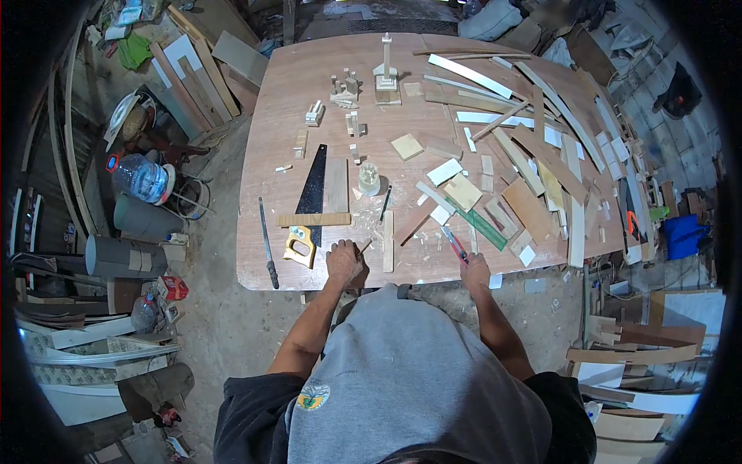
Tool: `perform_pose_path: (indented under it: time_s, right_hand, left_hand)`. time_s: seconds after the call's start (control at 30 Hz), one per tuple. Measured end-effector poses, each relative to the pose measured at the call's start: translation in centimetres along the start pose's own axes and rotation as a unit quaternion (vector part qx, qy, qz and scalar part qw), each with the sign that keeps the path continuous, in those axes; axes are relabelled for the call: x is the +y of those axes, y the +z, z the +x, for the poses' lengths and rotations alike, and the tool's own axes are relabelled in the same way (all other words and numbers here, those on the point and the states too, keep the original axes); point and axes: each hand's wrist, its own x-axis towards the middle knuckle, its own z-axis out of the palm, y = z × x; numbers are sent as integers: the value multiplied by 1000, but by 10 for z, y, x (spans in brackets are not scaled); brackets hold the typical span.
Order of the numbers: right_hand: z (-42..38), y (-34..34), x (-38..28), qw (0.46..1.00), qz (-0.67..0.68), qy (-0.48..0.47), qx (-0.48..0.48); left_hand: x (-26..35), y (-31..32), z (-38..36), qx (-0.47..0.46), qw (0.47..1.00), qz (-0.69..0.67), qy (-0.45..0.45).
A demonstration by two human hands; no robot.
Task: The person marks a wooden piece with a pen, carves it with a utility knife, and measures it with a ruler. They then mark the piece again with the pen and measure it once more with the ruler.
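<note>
My left hand (344, 263) is closed at the table's front edge, around a thin wooden stick (365, 247) that sticks out to its right. Farther right, my right hand (474, 271) is wrapped round a red-handled tool (457, 248) with its tip pointing away from me. Between the hands a narrow wooden strip (388, 241) lies upright to the edge among wood shavings. A handsaw (312, 185) with a yellow handle lies left of my left hand, under a wooden bar (314, 220). Beyond the hands stands a clear jar (369, 179) of small pieces.
Small wooden models, one a tower (386, 69), stand at the back of the table (263, 139). A long file (267, 240) lies at the left edge. Many wood strips (541, 158) and a green ruler (485, 228) cover the right side.
</note>
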Motion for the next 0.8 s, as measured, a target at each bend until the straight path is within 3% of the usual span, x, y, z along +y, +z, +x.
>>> perform_pose_path:
  time_s: [0.47,0.67,0.73,0.8]
  right_hand:
    - [-3,-2,3,999,29,-27,28]
    - [6,-22,-1,999,36,8,5]
    - [24,-23,5,996,34,16,75]
    - [48,-27,15,996,47,27,64]
  left_hand:
    - [0,-11,1,-9,999,-25,44]
    - [-5,-9,2,-31,997,-23,67]
    - [-9,-9,2,-38,995,2,90]
    - [-11,-10,-1,-54,995,9,78]
